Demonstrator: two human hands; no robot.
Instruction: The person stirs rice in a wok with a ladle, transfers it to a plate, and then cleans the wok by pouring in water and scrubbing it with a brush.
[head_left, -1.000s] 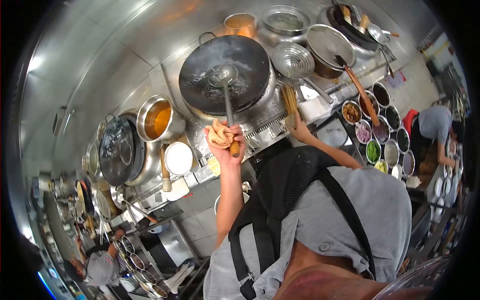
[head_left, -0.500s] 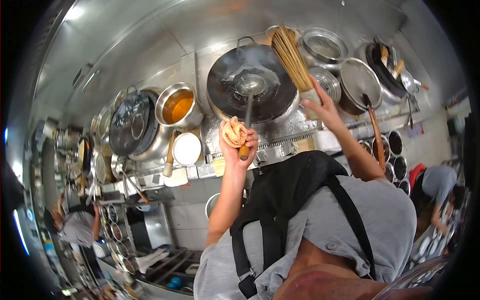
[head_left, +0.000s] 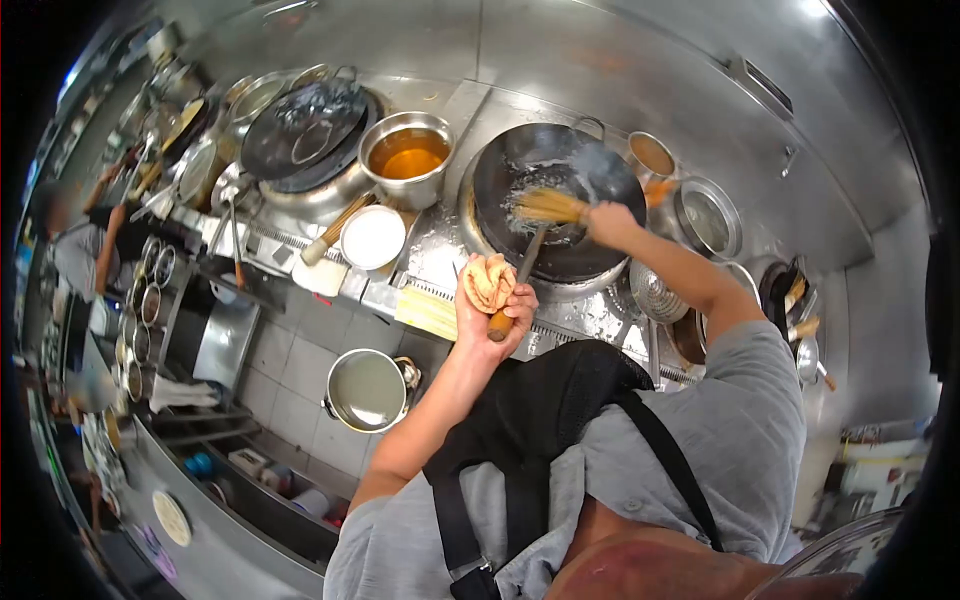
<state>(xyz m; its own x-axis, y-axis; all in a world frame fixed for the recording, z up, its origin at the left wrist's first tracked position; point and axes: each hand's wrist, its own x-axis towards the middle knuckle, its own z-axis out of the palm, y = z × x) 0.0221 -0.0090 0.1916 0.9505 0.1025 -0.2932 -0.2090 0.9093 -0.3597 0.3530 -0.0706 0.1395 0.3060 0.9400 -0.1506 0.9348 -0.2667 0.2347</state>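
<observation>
My left hand (head_left: 474, 325) is wrapped round the wooden handle of a ladle (head_left: 532, 256), with a folded orange-pink cloth (head_left: 490, 283) bunched in the same grip. The ladle's shaft reaches up into a large black wok (head_left: 612, 178), where its bowl is hidden behind the brush. In my right hand (head_left: 610, 226) is a bamboo wok brush (head_left: 550, 206). Its bristles lie low over the middle of the wok, around whitish wet streaks and some steam. The brush's grip end is covered by my fingers.
Left of the wok stands a steel pot of amber liquid (head_left: 420, 190), beside a white round container (head_left: 373, 238) and a second brush (head_left: 335, 231). Another black wok (head_left: 262, 150) sits further left. A large pot (head_left: 330, 385) stands low near my left arm. A co-worker (head_left: 82, 250) is far left.
My right hand has swung the brush from upright beside the wok down into it. My left hand keeps its hold on the ladle and cloth. The view has turned.
</observation>
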